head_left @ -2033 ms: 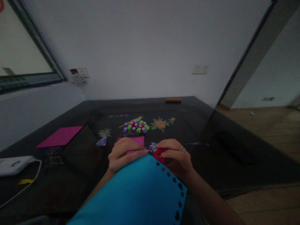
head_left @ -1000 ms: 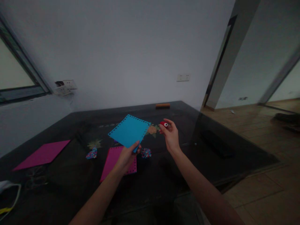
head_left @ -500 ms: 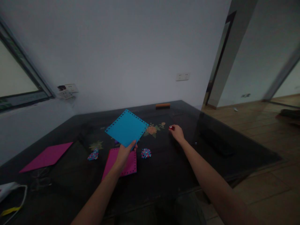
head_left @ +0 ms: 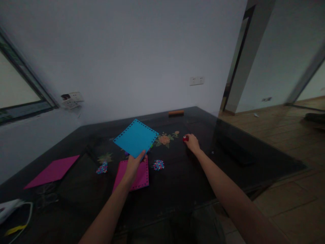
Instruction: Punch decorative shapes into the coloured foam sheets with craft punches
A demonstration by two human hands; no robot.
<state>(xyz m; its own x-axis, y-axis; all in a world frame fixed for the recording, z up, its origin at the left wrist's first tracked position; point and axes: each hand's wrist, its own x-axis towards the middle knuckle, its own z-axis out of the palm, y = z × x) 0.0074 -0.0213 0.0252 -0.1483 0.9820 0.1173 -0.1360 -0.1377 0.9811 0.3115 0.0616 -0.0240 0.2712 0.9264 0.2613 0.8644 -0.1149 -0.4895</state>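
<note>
My left hand [head_left: 135,165] pinches a blue paper sheet [head_left: 135,137] by its near corner and holds it tilted above the table. Dark punched holes run along the sheet's edges. Under that hand lies a pink sheet [head_left: 140,176] with a similar row of holes, partly covered by my wrist. My right hand [head_left: 192,143] is closed around a small red object [head_left: 185,138] with a white ring on it, at the table surface; most of it is hidden by my fingers. Between the hands sits a little heap of blue, pink and white bits [head_left: 158,165].
Another pile of coloured bits [head_left: 102,167] lies left of the pink sheet. A plain pink sheet [head_left: 54,171] is farther left, near a white cable [head_left: 30,213]. An orange-brown roll [head_left: 176,112] rests at the back of the dark table [head_left: 177,189], against the wall side.
The blue sheet has shifted slightly left and down in my left hand. My right hand stays around the red object in nearly the same spot. The view has moved a little.
</note>
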